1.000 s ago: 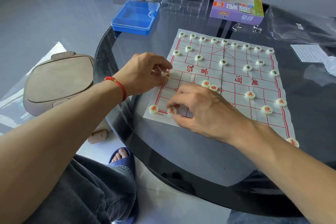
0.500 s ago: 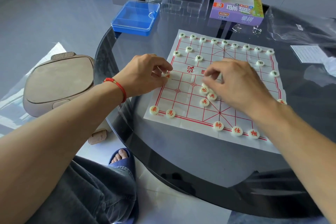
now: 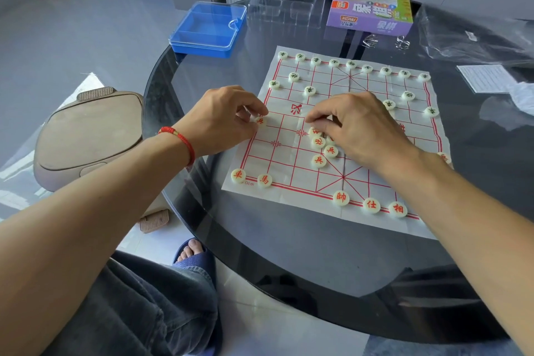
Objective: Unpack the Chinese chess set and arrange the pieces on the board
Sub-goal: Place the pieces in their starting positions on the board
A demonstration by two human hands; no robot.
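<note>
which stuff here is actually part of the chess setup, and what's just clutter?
In the job:
- paper board
- red pieces in a loose cluster by the right hand
- red piece in the left hand's grip
- dark-marked pieces, far side

Lying about:
- blue case
- clear tray
- purple box
- plastic bag
- paper slip

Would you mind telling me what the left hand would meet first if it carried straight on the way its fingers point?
The left hand pinches a red soldier piece and points right across the board. Probably the right hand's fingertips, or the loose red pieces under them; depth is unclear.
</note>
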